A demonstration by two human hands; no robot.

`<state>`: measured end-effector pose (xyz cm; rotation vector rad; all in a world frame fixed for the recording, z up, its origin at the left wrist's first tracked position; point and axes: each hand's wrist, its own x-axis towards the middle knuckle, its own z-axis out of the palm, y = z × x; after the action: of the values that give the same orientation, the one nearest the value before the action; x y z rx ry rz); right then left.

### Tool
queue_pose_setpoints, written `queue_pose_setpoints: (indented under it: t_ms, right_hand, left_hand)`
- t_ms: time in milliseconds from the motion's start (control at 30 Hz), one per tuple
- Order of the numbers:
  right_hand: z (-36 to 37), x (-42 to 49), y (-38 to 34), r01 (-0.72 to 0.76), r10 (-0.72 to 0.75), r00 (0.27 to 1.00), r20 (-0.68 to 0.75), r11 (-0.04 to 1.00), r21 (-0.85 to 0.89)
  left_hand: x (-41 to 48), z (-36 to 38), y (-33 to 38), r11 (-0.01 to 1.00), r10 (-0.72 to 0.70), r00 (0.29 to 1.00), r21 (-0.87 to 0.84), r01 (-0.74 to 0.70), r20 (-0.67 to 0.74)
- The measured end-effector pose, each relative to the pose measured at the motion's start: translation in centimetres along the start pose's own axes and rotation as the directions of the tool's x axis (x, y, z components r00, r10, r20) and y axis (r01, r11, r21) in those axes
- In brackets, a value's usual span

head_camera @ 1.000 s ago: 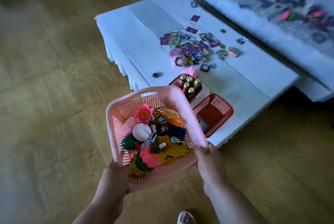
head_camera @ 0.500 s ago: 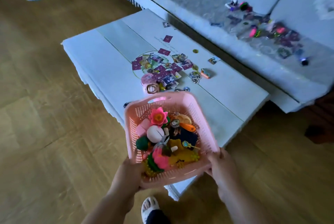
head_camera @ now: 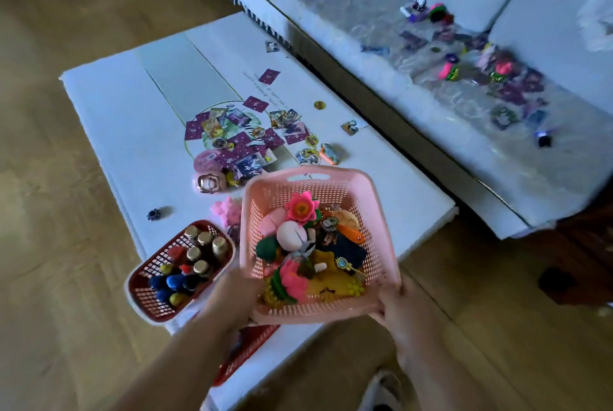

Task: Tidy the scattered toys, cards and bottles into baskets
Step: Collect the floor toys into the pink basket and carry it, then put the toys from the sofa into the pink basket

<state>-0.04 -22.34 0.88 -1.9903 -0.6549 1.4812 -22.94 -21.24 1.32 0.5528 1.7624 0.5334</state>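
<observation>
While leaning over the near end of the white counter (head_camera: 132,119), gripping the pink basket (head_camera: 315,311) by its two near corners, curling the left hand (head_camera: 232,298) round the left corner and the right hand (head_camera: 401,308) round the right one, holding the hands apart at opposite sides. Not managing to tell whether its base is touching the counter or hanging just above it. Looking down into a squarish tub of pale pink moulded plastic with rounded corners, walls pierced by a fine grid of small holes and a slot handle cut into the far rim. Finding it heaped with toys (head_camera: 298,281): a petalled pink flower (head_camera: 300,206) with an orange centre, a smooth pale round piece (head_camera: 292,235), a dark green lump (head_camera: 267,246), a flat yellow shape (head_camera: 326,288) along the bottom. Seeing, just beside its left wall, a red basket (head_camera: 146,303) of open plastic lattice, oblong with rounded ends, carrying small bottles (head_camera: 204,240) standing upright, some gold-capped, some dark blue. Catching part of a second red basket (head_camera: 245,347) under the left forearm. Noticing flat glossy cards (head_camera: 255,104), mostly purple, and round discs lying scattered over the middle of the counter, a soft-looking pink toy (head_camera: 229,210) by the pink basket's far left corner, and a small dark cog-shaped piece (head_camera: 153,213) near the counter's left edge. Making out more bright clutter (head_camera: 497,72), blurred, lying on the pale sofa (head_camera: 365,46) beyond, and a wooden floor (head_camera: 49,245) all around
</observation>
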Motion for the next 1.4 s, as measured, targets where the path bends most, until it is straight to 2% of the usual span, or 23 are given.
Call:
queue_pose_setpoints:
  t_ms: [133, 233, 333, 600, 667, 700, 767, 933, 1033, 1167, 1267, 1400]
  right_hand:
    - [-5.9, 5.1, -0.9, 0.037, -0.028, 0.998, 0.053, 0.981, -0.190]
    - [-8.6, 8.5, -1.6, 0.099, -0.092, 0.995, 0.037, 0.916, -0.389]
    - [-9.1, 11.6, -2.4, 0.164, -0.138, 0.986, 0.090, 0.846, -0.508]
    - [-5.6, 19.8, -3.9, 0.177, -0.095, 0.983, 0.157, 0.721, -0.670]
    - [-4.5, 22.6, -4.3, 0.188, -0.085, 0.981, 0.177, 0.665, -0.723]
    - [-4.3, 23.2, -4.4, 0.190, -0.075, 0.979, 0.189, 0.658, -0.728]
    - [-3.7, 25.2, -4.8, 0.184, -0.048, 0.978, 0.203, 0.655, -0.733]
    - [-2.7, 30.0, -7.5, 0.178, 0.061, 0.971, 0.233, 0.471, -0.864]
    - [-1.0, 31.8, -10.4, 0.278, -0.008, 0.954, 0.299, 0.390, -0.878]
    - [3.1, 34.2, -14.4, 0.404, -0.183, 0.915, 0.361, 0.458, -0.792]
    - [7.3, 37.0, -16.5, 0.453, -0.197, 0.891, 0.408, 0.435, -0.779]
    - [12.3, 41.3, -17.5, 0.449, -0.243, 0.894, 0.377, 0.456, -0.769]
  left_hand:
    - [0.6, 7.0, 0.1, 0.992, -0.091, 0.996, -0.082, 0.091, 0.002]
    - [0.9, 10.7, 0.3, 0.988, -0.104, 0.995, -0.116, 0.102, -0.009]
    - [1.9, 12.5, 0.2, 0.979, -0.156, 0.985, -0.145, 0.144, -0.078]
    - [7.1, 14.0, -0.7, 0.939, -0.272, 0.951, -0.255, 0.229, -0.148]
    - [9.4, 14.7, -0.4, 0.948, -0.287, 0.948, -0.186, 0.260, -0.137]
    - [9.7, 14.9, -0.2, 0.951, -0.286, 0.949, -0.161, 0.264, -0.131]
    - [11.4, 14.9, -0.2, 0.946, -0.255, 0.957, -0.239, 0.218, -0.137]
    - [15.8, 14.3, 0.4, 0.948, -0.302, 0.943, -0.142, 0.283, -0.139]
    - [17.6, 13.1, 3.0, 0.965, -0.258, 0.934, -0.027, 0.260, -0.247]
    - [20.4, 11.8, 6.0, 0.976, -0.152, 0.920, 0.093, 0.197, -0.360]
    - [21.8, 11.6, 8.2, 0.983, -0.052, 0.906, 0.138, 0.121, -0.421]
    - [22.9, 12.6, 10.7, 0.981, 0.064, 0.868, 0.191, 0.035, -0.493]
